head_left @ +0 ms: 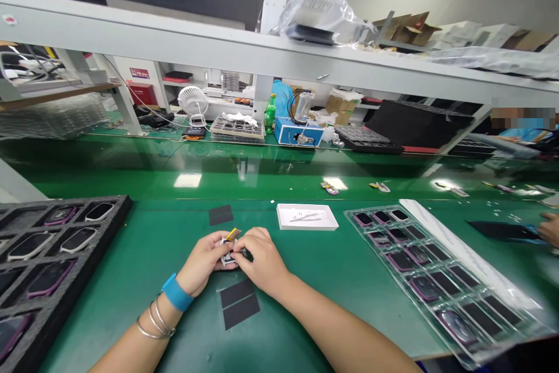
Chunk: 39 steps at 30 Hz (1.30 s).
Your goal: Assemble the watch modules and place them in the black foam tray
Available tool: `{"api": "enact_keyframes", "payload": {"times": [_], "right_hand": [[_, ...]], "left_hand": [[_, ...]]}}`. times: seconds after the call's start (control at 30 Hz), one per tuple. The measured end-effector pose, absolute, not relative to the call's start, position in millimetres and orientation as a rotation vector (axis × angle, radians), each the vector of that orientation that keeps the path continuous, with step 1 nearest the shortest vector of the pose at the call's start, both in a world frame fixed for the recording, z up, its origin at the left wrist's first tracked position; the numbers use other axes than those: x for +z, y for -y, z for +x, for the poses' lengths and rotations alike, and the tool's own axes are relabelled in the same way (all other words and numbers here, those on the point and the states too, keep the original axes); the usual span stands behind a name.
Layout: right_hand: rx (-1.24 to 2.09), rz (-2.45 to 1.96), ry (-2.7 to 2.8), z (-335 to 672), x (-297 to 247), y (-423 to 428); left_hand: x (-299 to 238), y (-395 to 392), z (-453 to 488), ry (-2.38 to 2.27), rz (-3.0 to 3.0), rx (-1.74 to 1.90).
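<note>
My left hand (201, 256) is closed around a small silvery watch case (227, 258) above the green bench. A yellow-and-brown strip (233, 234) sticks up from its upper edge. My right hand (264, 259) is pressed against the same piece, thumb and fingertips pinched at its right side; whether a small part sits between them is hidden. Just below lie two black rectangular sheets (240, 303) on a clear backing. Another dark sheet (220, 215) is beyond my left hand. Past my right hand stands a shallow white box (307, 226) with tweezers and tiny parts in it.
A black foam tray (117, 216) of watch cases is at left; a clear plastic tray (349, 219) with purple watch cases and dark pieces is at right. Several small assemblies (331, 188) lie along the green strip behind. Another person's hand (549, 228) is at far right. A shelf beam (174, 50) crosses overhead.
</note>
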State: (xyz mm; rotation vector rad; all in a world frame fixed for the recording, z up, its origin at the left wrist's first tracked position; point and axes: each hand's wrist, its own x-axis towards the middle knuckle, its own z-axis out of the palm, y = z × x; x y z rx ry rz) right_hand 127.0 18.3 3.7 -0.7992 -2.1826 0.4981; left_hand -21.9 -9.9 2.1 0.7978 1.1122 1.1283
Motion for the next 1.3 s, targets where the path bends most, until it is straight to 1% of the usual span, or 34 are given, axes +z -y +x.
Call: {"api": "enact_keyframes", "payload": {"times": [0.07,0.1,0.13,0.23,0.3,0.57,0.83,1.03,1.1,1.2,1.3], "right_hand": [[0.394,-0.853,2.166,128,4,-19],[0.407,-0.9,2.127,129,5,-20],[0.482,-0.935,2.076,130,5,-22],[0.908,-0.914,1.93,133,5,-29],[1.05,-0.871,1.881,134,5,-32],[0.82,-0.861,1.846,132,8,-29],[0.658,-0.83,2.011,129,7,-23],[0.18,-0.726,2.229,130,4,-20],[0.104,-0.723,2.282,129,3,-20],[0.157,-0.736,2.317,129,2,-20],[0.378,-0.807,2.219,129,2,-21]], "left_hand": [[1,10,-23,-1.116,0.795,1.137],[1,11,-23,-1.119,0.799,1.128],[2,12,-23,-1.12,0.81,1.109],[4,13,-21,-1.106,0.855,1.037],[6,14,-20,-1.097,0.878,1.008],[11,15,-21,-0.946,0.811,1.001],[5,12,-19,-1.09,0.811,1.03],[8,11,-24,-0.884,0.525,1.127],[7,10,-26,-0.85,0.45,1.148],[6,9,-27,-0.871,0.46,1.174],[6,10,-26,-0.878,0.56,1.185]]}}
